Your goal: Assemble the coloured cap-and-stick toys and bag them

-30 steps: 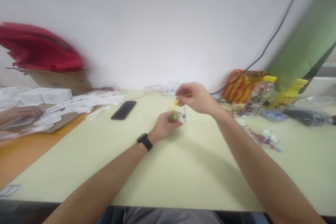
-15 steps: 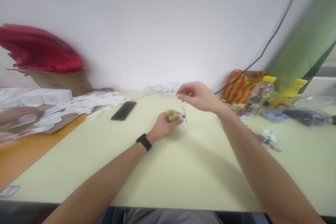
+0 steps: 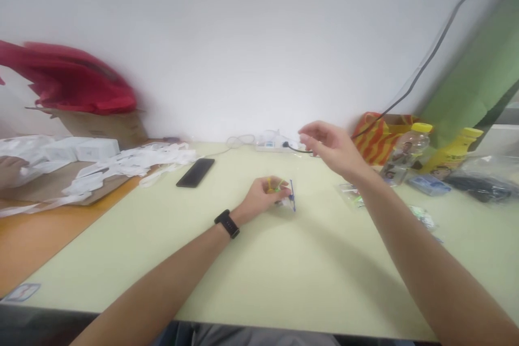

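My left hand (image 3: 265, 194), with a black watch on its wrist, is closed around a small plastic toy (image 3: 292, 196). Yellow and green parts show between the fingers, and a thin blue bar like a propeller sticks out on the right. The fingers cover most of the toy. Above the table to the right, my right hand (image 3: 334, 148) is raised with fingers bent and apart. I see nothing held in it. Behind that hand, near the wall, lies a white power strip (image 3: 270, 143) with a black plug in it.
A black phone (image 3: 195, 172) lies left of my left hand. White straps (image 3: 133, 159) and boxes cover the far left, where another person's hand (image 3: 10, 170) shows. Bottles (image 3: 409, 148), a striped bag (image 3: 371, 140) and plastic packets (image 3: 424, 219) stand or lie at right.
The view has shifted slightly. My right hand has moved right, away from the toy, and its pinched fingers have parted. My left hand has turned the toy a little and lies slightly nearer me.
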